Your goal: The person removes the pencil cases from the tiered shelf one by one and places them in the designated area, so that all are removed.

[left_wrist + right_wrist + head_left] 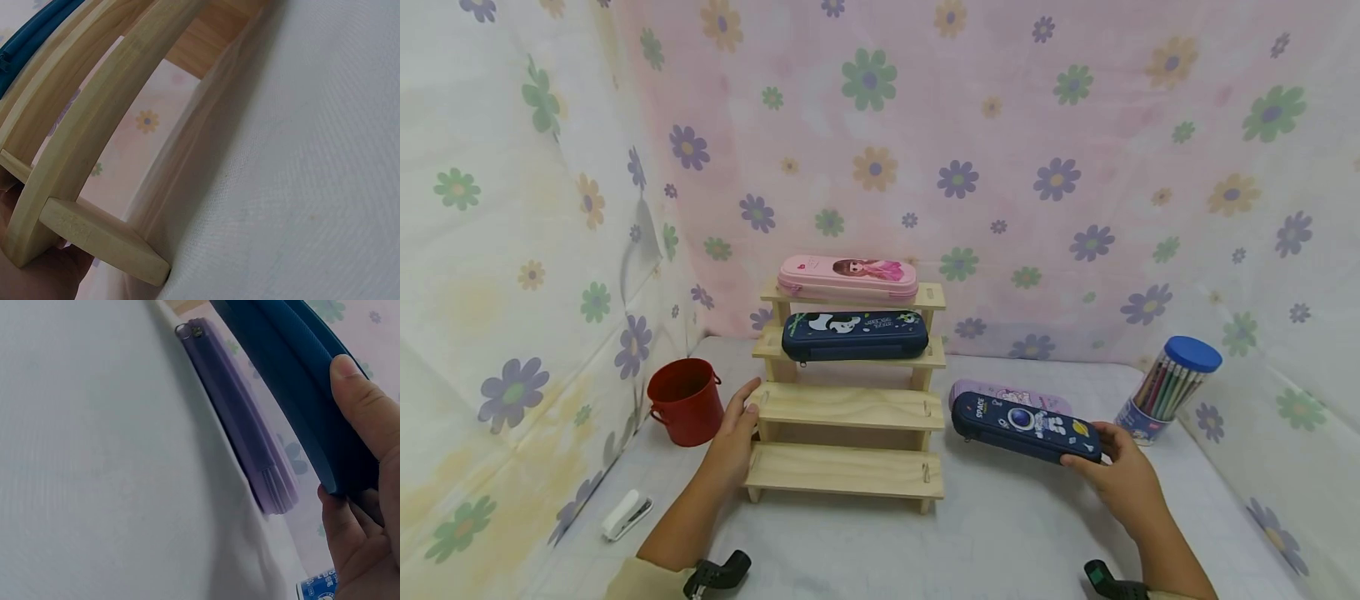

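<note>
My right hand (1123,473) grips the right end of a dark blue pencil case (1026,427) printed with an astronaut and the word SPACE. In the right wrist view that case (300,381) is raised off the table, thumb on one side and fingers underneath. Behind it a purple pencil case (240,419) lies on the table. My left hand (733,437) rests against the left side of a wooden stepped rack (850,408). A pink pencil case (850,279) with a doll print lies on the top step, and a navy panda pencil case (855,336) on the step below.
A red bucket (687,402) stands left of the rack, with a white stapler (627,515) nearer the front. At the right stands a tub of colored pencils (1165,392) with a blue lid. Flowered cloth (880,133) hangs behind and at both sides.
</note>
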### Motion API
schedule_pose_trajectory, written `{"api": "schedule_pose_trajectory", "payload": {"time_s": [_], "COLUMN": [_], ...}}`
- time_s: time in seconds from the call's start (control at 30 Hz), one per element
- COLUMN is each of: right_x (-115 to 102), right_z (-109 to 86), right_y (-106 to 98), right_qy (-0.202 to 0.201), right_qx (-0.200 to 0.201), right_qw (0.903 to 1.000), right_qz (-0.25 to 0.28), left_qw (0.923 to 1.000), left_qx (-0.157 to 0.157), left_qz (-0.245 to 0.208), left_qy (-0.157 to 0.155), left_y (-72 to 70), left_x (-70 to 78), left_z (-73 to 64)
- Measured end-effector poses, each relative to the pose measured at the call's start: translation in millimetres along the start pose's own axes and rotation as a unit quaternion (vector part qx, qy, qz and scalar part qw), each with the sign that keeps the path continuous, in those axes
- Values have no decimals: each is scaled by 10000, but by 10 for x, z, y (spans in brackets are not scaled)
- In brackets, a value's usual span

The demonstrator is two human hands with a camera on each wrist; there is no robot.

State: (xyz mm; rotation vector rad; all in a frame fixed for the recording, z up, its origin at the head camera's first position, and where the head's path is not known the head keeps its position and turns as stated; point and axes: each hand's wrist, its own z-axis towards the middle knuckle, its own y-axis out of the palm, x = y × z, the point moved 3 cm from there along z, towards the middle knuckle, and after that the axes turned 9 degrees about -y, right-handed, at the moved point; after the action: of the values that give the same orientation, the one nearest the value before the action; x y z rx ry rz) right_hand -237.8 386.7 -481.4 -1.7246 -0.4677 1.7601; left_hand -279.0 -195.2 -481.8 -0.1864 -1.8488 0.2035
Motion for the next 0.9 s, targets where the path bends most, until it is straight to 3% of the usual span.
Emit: {"api": "schedule_pose_trajectory", "payload": {"time_s": [0.27, 0.57, 0.9], "right_x": [88, 219, 230], "right_z": [78, 110, 181], "right_y": [35, 88, 62], "right_qy": [-65, -225, -40], "right_qx": [-513, -687, -894], "right_qw": [9983, 9967, 9943], "right_qz": [-255, -359, -586], "left_qw": [9999, 9998, 9997], "left_qx": [14, 41, -24], "left_qz": [-62, -63, -178], "left_qy": [-107, -205, -174], "left_y": [7, -23, -13], "left_x": [8, 4, 22], "left_z": [-6, -21, 8]}}
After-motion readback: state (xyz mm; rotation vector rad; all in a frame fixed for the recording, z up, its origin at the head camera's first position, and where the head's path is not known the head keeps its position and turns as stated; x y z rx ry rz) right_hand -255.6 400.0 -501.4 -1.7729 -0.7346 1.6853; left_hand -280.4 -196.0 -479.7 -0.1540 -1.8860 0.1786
